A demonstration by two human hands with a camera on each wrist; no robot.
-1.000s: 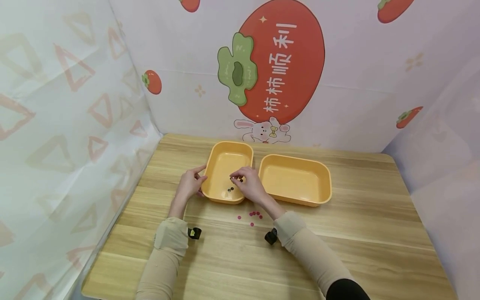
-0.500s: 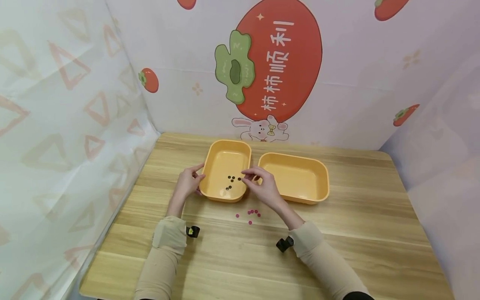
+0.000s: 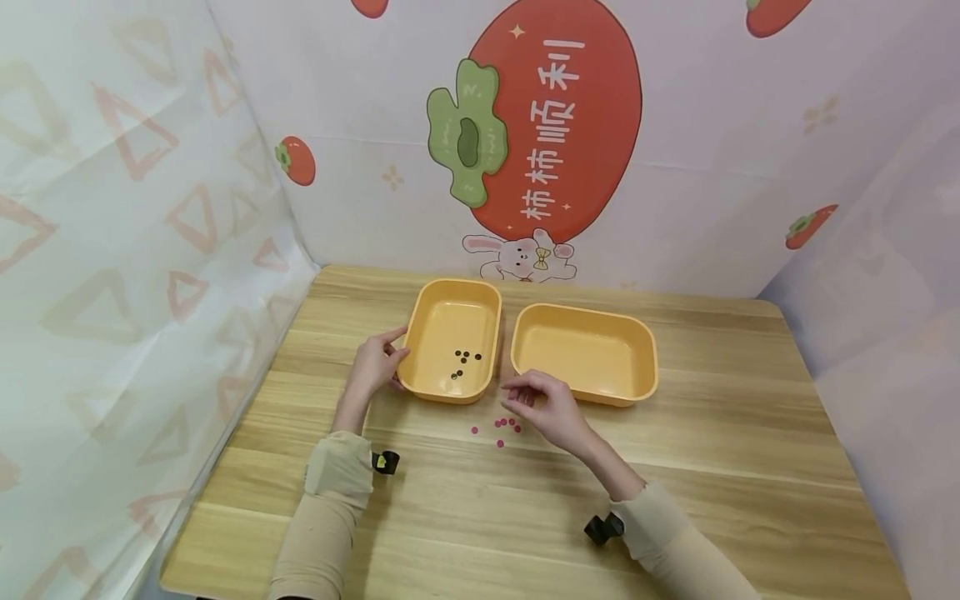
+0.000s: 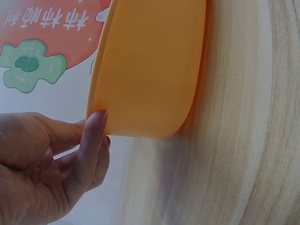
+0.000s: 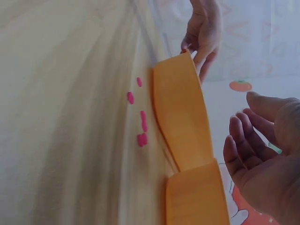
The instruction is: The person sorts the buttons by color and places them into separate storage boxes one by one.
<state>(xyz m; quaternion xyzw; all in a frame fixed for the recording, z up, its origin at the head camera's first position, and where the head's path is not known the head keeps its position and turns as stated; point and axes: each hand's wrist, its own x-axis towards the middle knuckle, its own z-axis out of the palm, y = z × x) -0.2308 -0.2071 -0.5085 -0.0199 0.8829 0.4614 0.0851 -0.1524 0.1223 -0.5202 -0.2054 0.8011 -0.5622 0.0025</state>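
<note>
My left hand (image 3: 372, 364) pinches the left rim of the left yellow tray (image 3: 490, 337) between thumb and fingers. The left wrist view shows the thumb on the outer wall of that tray (image 4: 150, 70) and fingers at its rim. Several small black discs (image 3: 463, 360) lie toward the near end inside it. My right hand (image 3: 551, 407) hovers over the table just right of several small pink discs (image 3: 504, 422), in front of the right tray. Its fingers are loosely bent, and nothing shows between them in the right wrist view (image 5: 262, 145).
The right yellow tray (image 3: 645, 354) stands lengthwise beside the left one, a narrow gap between them. Wooden tabletop (image 3: 465, 525) stretches in front and to the right. A printed cloth backdrop (image 3: 705, 233) rises behind the table.
My right hand has moved out of the left tray, toward me and to the right, beside the pink discs. More black discs show in the tray now. The left hand stays at the rim.
</note>
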